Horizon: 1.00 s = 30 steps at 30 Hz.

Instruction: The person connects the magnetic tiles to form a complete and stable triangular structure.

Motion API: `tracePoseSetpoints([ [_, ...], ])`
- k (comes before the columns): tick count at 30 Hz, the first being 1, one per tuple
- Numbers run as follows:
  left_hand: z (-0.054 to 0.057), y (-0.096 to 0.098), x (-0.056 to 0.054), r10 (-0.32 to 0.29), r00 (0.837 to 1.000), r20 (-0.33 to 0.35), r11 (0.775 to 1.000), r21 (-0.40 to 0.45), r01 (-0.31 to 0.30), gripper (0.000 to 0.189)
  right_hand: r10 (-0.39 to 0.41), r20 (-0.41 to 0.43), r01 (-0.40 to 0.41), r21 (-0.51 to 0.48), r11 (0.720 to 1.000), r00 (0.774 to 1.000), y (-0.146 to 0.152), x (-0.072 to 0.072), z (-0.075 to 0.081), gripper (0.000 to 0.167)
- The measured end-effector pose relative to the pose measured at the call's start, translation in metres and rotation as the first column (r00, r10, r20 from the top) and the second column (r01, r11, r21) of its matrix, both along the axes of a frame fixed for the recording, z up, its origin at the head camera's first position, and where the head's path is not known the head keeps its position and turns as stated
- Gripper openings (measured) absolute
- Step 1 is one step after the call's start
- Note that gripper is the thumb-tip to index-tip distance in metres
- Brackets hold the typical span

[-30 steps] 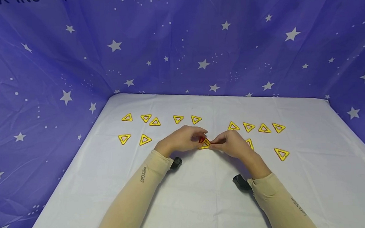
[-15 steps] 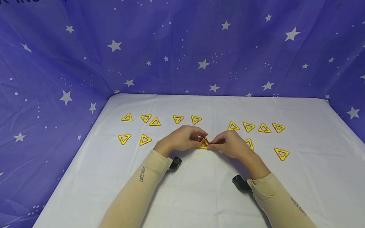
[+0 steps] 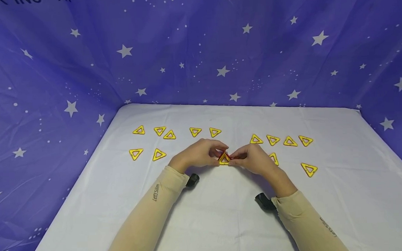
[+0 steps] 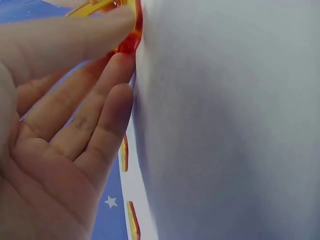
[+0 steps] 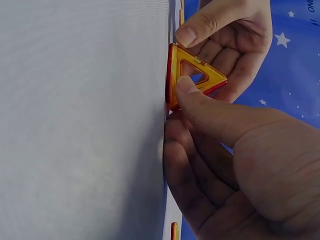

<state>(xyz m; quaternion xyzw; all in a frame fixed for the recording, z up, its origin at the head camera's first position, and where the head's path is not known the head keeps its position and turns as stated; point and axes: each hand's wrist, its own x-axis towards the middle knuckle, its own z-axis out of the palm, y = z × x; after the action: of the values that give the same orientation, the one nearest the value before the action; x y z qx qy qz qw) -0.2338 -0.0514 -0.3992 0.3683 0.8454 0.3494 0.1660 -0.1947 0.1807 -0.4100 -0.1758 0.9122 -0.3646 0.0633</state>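
Between both hands, near the middle of the white table, several triangular magnetic tiles (image 3: 224, 161) lean together into a small pyramid. Yellow edges and red sides show on it. My left hand (image 3: 202, 153) holds it from the left, thumb in front and fingers behind. From the right, my right hand (image 3: 251, 157) pinches it. In the right wrist view, the right thumb (image 5: 200, 102) presses on the front tile (image 5: 217, 76), while the left thumb (image 5: 197, 27) is at its upper corner. The pyramid's far side is hidden by fingers.
Several loose yellow triangular tiles lie flat on the table (image 3: 205, 222): one group at left, including a tile (image 3: 159, 154), another at right, including a tile (image 3: 309, 170). One tile (image 3: 274, 158) is partly covered by the right hand. A star-patterned purple cloth (image 3: 184, 47) hangs behind.
The held tiles have drawn together into a narrower peak, with the front tile shifting slightly left. Both hands stay nearly in place, and the loose tiles lie as before.
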Motion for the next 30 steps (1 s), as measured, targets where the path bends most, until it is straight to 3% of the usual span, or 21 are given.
tracePoseSetpoints([
  [6,0.002,-0.001,0.0,0.018,1.0,-0.005,1.0,-0.018,-0.018,0.06,-0.029,-0.028,0.03,0.038,0.999,0.999,0.0,-0.001,0.001,0.015],
  [18,0.0,0.003,0.001,0.059,0.996,-0.063,0.998,0.009,-0.059,0.02,-0.083,-0.005,0.083,0.043,0.996,0.997,0.001,-0.002,-0.002,0.01],
  [23,0.001,0.005,0.002,0.075,0.993,-0.088,0.997,0.032,-0.072,0.018,-0.08,-0.004,0.08,0.057,0.995,0.997,0.0,-0.001,0.0,0.011],
  [30,-0.001,0.009,0.004,0.066,0.996,-0.068,0.996,0.061,-0.062,0.016,-0.081,-0.018,0.082,0.069,0.994,0.997,-0.002,0.0,0.0,0.014],
])
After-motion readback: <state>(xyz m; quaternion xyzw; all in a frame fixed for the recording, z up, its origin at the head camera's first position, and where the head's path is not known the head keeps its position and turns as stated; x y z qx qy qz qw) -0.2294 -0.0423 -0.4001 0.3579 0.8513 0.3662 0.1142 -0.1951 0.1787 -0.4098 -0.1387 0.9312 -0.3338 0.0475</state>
